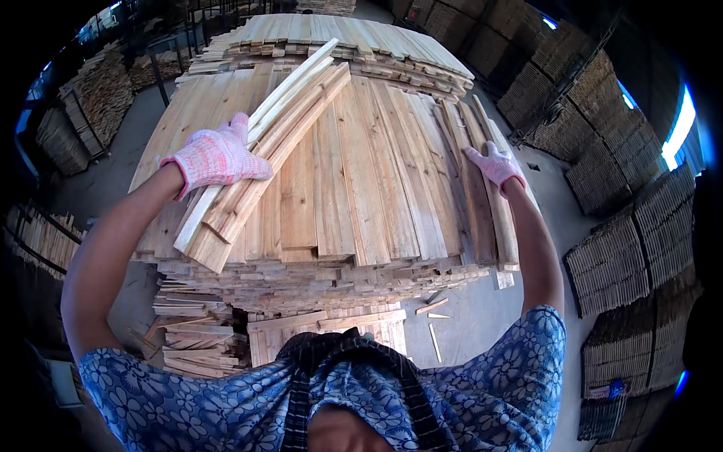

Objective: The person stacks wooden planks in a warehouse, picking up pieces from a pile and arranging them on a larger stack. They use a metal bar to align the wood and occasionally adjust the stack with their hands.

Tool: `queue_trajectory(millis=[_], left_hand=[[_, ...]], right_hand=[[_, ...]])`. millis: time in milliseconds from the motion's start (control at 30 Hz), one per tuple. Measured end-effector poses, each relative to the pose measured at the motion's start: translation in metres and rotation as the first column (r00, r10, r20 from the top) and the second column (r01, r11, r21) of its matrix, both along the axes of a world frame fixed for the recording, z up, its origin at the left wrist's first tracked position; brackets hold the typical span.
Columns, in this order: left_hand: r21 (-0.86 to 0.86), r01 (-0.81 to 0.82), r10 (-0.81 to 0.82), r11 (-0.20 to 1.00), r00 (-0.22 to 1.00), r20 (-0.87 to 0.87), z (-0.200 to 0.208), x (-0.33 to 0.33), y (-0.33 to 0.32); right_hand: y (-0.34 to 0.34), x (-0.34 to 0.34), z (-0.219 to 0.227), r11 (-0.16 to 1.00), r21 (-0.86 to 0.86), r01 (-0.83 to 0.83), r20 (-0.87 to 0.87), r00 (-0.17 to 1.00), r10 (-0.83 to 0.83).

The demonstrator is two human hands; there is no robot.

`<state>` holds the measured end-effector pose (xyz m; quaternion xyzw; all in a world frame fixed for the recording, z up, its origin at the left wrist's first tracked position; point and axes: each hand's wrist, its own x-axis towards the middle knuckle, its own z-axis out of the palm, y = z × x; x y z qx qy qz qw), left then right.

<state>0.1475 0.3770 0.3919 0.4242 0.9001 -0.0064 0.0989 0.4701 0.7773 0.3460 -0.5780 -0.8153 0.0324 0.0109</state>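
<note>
Several loose wooden boards (290,132) lie slantwise in a bundle across the left part of a broad stack of boards (369,173). My left hand (218,154), in a pink and white knitted glove, closes over this bundle, thumb on top and fingers along its left side. One strip in the bundle (294,83) is paler than the others. At the stack's right edge, my right hand (497,164), gloved alike, grips a narrow board (501,218), its thumb pointing left. Darker boards (471,196) lie just left of it. The undersides of both hands are hidden.
Another layered stack of boards (346,34) adjoins at the far side. Below the near edge are short wood pieces (196,343) and scraps on the floor (434,343). Tall stacks of boards (606,260) line the right; more piles (102,94) stand at the left.
</note>
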Motion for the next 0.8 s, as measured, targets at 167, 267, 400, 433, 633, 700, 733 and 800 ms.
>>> queue_trajectory(millis=[167,267,400,433,633,700,733,800], left_hand=[[0.059,-0.07,0.073,0.996,0.996,-0.047,-0.02,-0.013,-0.005],[0.045,-0.104,0.106,0.994,0.993,-0.042,-0.02,-0.009,-0.008],[-0.027,-0.131,0.13,0.991,0.991,-0.036,-0.008,0.002,-0.001],[-0.015,-0.127,0.125,0.992,0.989,-0.078,-0.007,0.009,0.002],[-0.055,-0.124,0.124,0.991,0.992,0.006,0.014,0.041,0.017],[-0.064,-0.143,0.148,0.988,0.986,0.078,0.017,0.044,0.024],[-0.045,-0.165,0.168,0.985,0.982,0.087,0.014,0.043,0.021],[-0.016,-0.215,0.215,0.976,0.97,0.113,0.002,0.035,0.016]], right_hand=[[0.043,0.041,-0.01,0.987,-0.064,-0.146,-0.109,0.984,0.138],[0.052,0.043,-0.009,0.993,0.031,-0.111,0.02,0.994,0.111],[0.093,0.064,-0.027,0.989,0.097,-0.114,-0.091,0.988,0.123],[0.097,0.067,-0.023,0.981,0.079,-0.179,-0.108,0.976,0.187],[0.126,0.088,-0.016,0.969,0.052,-0.243,-0.062,0.967,0.246],[0.165,0.124,-0.038,0.975,0.078,-0.207,-0.126,0.968,0.216],[0.177,0.128,-0.045,0.975,0.087,-0.204,-0.162,0.963,0.216],[0.174,0.116,-0.04,0.976,0.098,-0.192,-0.096,0.975,0.202]])
